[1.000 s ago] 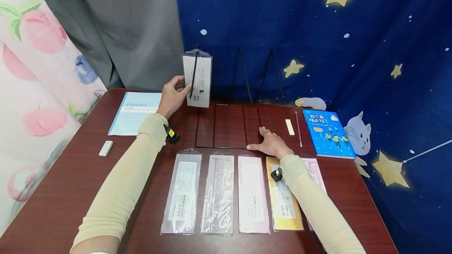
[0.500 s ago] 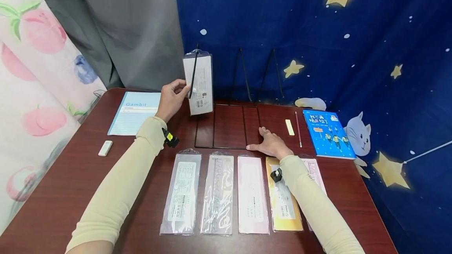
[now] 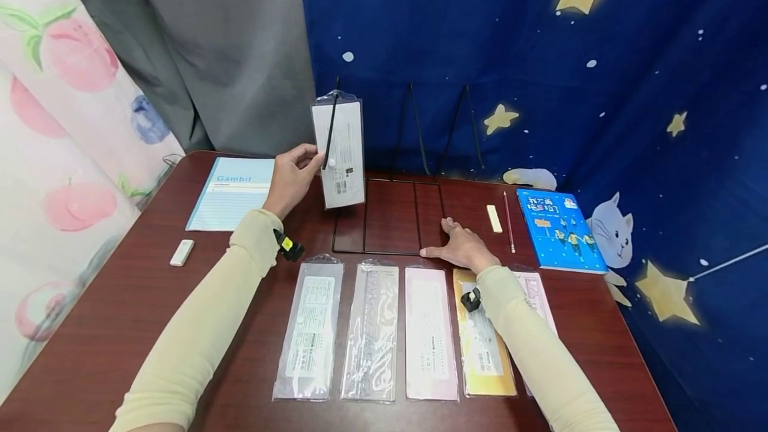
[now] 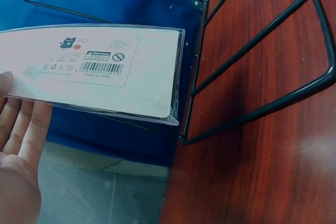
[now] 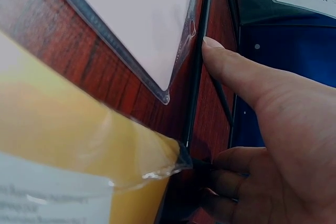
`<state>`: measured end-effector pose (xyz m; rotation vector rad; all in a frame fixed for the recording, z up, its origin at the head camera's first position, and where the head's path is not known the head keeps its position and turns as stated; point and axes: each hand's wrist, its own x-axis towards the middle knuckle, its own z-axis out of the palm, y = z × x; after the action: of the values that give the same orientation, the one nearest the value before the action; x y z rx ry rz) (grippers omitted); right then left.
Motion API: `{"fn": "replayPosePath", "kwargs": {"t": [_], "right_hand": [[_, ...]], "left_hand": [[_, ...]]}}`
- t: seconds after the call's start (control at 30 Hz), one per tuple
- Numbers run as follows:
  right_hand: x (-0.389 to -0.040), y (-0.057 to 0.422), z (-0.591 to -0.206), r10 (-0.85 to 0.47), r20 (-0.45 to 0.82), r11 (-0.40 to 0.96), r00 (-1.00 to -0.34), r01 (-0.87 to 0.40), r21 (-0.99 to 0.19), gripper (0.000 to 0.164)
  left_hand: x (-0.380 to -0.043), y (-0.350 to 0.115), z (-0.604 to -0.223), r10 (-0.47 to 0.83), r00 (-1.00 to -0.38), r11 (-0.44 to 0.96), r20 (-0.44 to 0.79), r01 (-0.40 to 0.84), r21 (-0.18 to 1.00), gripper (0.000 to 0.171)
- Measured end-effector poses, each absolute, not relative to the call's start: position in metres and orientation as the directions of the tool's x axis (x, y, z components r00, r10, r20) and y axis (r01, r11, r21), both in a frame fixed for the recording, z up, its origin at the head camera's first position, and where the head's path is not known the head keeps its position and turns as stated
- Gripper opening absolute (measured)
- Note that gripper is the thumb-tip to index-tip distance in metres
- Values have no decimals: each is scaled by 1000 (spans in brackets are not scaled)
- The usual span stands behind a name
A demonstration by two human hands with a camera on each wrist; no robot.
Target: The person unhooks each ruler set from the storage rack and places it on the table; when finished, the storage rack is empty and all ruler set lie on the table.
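Note:
My left hand pinches the side edge of a clear pouch with a white printed back card, thumb in front. The pouch's top overlaps the left arm of a black wire rack, and its lower end hangs tilted above the table. In the left wrist view a barcode and a small dark cat picture show on the card. My right hand rests at the rack's front right corner, thumb along the front wire and fingers spread at the right side. Below it lies a yellow package, partly under the right sleeve.
More flat packages lie in a row in front of the rack, including a pink one. A notebook and white block sit left; a pale stick, pencil and blue book sit right. Curtains hang behind.
The pouch in my left hand has come down, its lower end now overlapping more of the rack's base. The left hand has shifted slightly downward; the right hand has stayed in place.

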<state>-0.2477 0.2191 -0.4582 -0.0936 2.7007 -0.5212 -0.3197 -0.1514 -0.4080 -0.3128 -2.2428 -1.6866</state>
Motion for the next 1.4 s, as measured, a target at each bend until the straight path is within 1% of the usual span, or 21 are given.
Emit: {"fn": "replayPosePath", "kwargs": {"t": [0.27,0.4,0.57,0.7,0.87,1.07,1.17,1.4], "right_hand": [[-248,220,-459,-136,-363,929,-922,9,-370,110],[-247,220,-459,-133,-365,929,-921,12,-370,110],[-247,219,-458,-130,-353,929,-926,10,-370,110],[-247,219,-457,-130,-348,930,-929,7,-367,110],[-247,219,-457,-130,-343,931,-930,5,-366,109],[-247,219,-458,-129,-343,928,-931,9,-372,109],[-247,219,-458,-133,-343,926,-930,7,-377,110],[-247,219,-457,-138,-345,923,-928,6,-385,111]], "left_hand": [[-287,-144,-384,1,-938,278,346,333,901,27],[-285,-147,-391,1,-943,278,334,321,905,28],[-293,-152,-409,-10,-949,261,317,303,917,29],[-291,-154,-414,-3,-946,244,323,313,918,31],[-283,-157,-417,8,-945,247,328,319,915,34],[-269,-160,-420,9,-957,249,291,284,926,36],[-263,-160,-420,8,-959,247,283,276,929,36],[-248,-161,-419,32,-952,241,305,304,922,30]]}}
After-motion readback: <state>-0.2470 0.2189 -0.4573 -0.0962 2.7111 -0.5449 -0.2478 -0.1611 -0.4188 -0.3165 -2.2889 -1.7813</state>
